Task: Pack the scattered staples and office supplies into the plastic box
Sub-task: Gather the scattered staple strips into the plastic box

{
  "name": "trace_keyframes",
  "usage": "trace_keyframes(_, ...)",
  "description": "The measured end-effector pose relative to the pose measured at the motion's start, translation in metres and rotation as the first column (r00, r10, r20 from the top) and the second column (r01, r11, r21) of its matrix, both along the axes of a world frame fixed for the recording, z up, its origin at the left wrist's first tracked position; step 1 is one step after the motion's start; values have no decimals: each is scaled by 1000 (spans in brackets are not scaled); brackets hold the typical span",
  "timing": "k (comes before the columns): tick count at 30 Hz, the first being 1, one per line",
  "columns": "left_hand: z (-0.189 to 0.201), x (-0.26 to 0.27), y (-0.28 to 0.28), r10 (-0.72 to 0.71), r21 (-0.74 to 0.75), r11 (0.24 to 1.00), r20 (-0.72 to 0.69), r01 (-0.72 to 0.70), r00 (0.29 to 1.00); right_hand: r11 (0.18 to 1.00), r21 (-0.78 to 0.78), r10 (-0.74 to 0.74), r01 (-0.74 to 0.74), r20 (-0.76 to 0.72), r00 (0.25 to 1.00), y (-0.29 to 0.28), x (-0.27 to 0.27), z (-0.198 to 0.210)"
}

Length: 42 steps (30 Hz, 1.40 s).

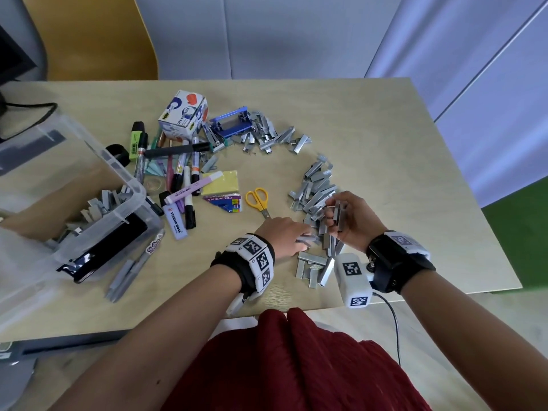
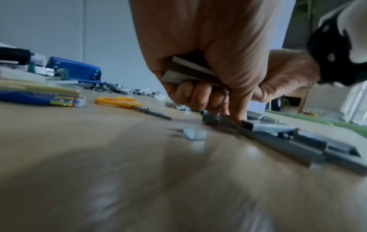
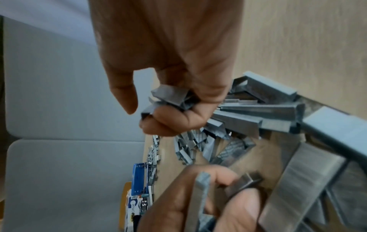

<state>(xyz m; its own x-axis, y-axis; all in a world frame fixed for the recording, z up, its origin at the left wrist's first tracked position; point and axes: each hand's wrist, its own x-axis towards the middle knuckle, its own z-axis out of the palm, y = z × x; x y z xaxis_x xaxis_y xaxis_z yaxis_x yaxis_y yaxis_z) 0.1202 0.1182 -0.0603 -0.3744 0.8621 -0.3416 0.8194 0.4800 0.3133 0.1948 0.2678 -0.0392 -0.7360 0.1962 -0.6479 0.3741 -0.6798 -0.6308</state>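
The right hand [image 1: 350,221] is curled round a bundle of staple strips [image 3: 170,97] lifted just over the loose staple pile [image 1: 317,191] at the table's [image 1: 385,137] near right, though how many strips it holds is hidden inside the fist. The left hand [image 1: 284,235] grips strips too, fingers bent and fingertips [image 2: 236,116] down among the pile; that view is blurred low down. The clear plastic box [image 1: 139,194], cut off at the left edge, holds some staples and a dark item I cannot identify, well apart from both hands.
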Motion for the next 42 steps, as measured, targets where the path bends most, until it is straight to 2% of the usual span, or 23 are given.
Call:
trace_keyframes(3,0,-1,-1,18,-8,1000,-20,-18,1000,986,148,77,-79,18,997,0,0,-3)
trace_keyframes(4,0,-2,-2,63,27,998,17,-63,998,966,234,105,-109,28,994,0,-1,-4)
trace_keyframes(6,2,-7,-7,211,139,960,207,-242,955,876,440,180,-196,78,981,-3,-4,-5)
trace_keyframes(8,5,-18,-14,362,232,833,459,-503,811,689,656,275,-308,157,949,-12,-8,-4)
trace_keyframes(9,8,-25,-18,420,239,740,565,-628,710,548,754,324,-362,208,923,-18,-11,-3)
trace_keyframes(11,13,-38,-28,484,148,530,756,-835,441,225,861,444,-456,326,835,-32,-17,-2)
trace_keyframes(12,16,-44,-34,479,87,440,820,-894,315,91,871,501,-484,380,777,-40,-18,-3)
trace_keyframes(13,18,-49,-40,469,44,370,853,-928,227,-20,866,549,-500,428,718,-47,-19,-4)
trace_keyframes(15,21,-55,-50,456,-15,290,881,-957,124,-206,836,596,-509,520,613,-60,-21,-7)
trace_keyframes(17,22,-57,-58,444,-48,245,893,-968,68,-349,782,586,-516,612,531,-70,-24,-9)
trace_keyframes(20,25,-55,-66,427,-73,199,904,-977,19,-474,704,550,-530,706,446,-80,-28,-13)
trace_keyframes(24,27,-48,-73,411,-85,177,911,-980,-5,-525,691,542,-498,722,431,-85,-31,-15)
trace_keyframes(27,28,-43,-79,411,-126,154,910,-980,-53,-523,685,536,-507,727,428,-87,-33,-14)
trace_keyframes(30,39,-38,-84,384,-145,149,920,-978,-78,-409,706,565,-578,694,446,-87,-40,-10)
trace_keyframes(33,64,-41,-92,310,-129,179,948,-975,-69,-182,788,619,-589,557,554,-87,-58,5)
trace_keyframes(35,89,-50,-105,249,-68,205,968,-976,-14,-48,843,623,-535,444,644,-93,-76,24)
trace_keyframes(37,117,-63,-126,231,41,223,968,-974,94,6,878,626,-478,370,686,-102,-96,45)
trace_keyframes(40,154,-86,-163,387,187,215,885,-958,260,96,912,659,-398,242,712,-120,-125,74)
trace_keyframes(41,162,-94,-175,461,221,240,831,-945,312,128,919,665,-374,200,719,-127,-133,81)
trace_keyframes(42,168,-101,-186,542,233,298,757,-926,365,147,925,670,-351,168,723,-136,-140,88)
